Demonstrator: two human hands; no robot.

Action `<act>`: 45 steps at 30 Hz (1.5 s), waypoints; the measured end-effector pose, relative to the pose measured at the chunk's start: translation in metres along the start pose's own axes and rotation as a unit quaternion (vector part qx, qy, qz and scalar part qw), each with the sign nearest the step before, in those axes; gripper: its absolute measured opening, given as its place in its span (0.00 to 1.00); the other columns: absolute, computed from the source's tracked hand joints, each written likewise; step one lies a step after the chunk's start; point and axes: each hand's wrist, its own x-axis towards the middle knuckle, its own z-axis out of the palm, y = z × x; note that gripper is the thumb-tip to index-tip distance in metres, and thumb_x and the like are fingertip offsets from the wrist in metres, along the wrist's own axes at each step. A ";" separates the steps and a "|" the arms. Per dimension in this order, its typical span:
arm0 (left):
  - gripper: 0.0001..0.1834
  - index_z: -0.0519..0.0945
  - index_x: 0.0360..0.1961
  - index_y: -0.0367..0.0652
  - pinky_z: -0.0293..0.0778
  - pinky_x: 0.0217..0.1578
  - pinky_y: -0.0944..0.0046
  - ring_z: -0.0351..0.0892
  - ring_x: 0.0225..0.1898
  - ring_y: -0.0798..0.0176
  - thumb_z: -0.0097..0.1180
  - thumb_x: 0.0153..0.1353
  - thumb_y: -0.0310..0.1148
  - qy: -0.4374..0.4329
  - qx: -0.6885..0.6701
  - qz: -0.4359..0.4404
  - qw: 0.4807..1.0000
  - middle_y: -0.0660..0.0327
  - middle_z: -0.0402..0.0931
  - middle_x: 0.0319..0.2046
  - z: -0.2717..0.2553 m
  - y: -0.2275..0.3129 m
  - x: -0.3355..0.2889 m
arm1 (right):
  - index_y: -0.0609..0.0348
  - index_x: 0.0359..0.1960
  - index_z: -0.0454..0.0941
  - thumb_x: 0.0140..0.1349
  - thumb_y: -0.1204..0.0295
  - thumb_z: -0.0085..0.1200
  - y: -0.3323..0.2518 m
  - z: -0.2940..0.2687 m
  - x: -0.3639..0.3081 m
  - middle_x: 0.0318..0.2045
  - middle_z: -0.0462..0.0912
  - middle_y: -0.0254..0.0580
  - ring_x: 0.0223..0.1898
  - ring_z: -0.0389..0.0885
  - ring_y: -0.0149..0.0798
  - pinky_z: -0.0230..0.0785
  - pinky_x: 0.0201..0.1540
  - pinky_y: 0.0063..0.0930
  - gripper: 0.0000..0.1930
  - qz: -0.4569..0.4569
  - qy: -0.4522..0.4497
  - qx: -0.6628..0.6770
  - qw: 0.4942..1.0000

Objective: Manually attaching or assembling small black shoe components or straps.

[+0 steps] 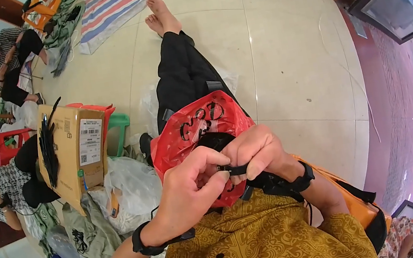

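Above my lap, my left hand (191, 183) and my right hand (258, 152) meet with their fingers pinched. A short black strap (238, 170) runs between them. The right thumb presses on the strap's one end, and the left thumb and forefinger grip its other end, where a small dark piece shows, too small to name. Beneath the hands a red plastic bag (174, 147) with black marks lies open across my thighs. Some black material (214, 141) shows in it, partly hidden by my hands.
To my left stands a cardboard box (67, 151) with black strips (48, 148) on top. Clear plastic bags (132, 186) and green cloth (90, 231) lie beside it. Two people sit at the left. Striped sheeting (115, 11) covers floor beyond my feet; an orange bag (334, 182) is by my right elbow.
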 end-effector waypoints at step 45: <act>0.11 0.69 0.37 0.37 0.69 0.22 0.75 0.73 0.22 0.76 0.51 0.51 0.19 0.032 0.098 0.109 0.989 0.63 0.73 0.21 0.003 -0.012 -0.003 | 0.70 0.14 0.71 0.34 0.80 0.57 -0.007 0.008 -0.001 0.16 0.74 0.43 0.25 0.72 0.37 0.63 0.29 0.26 0.07 -0.009 0.029 -0.034 0.999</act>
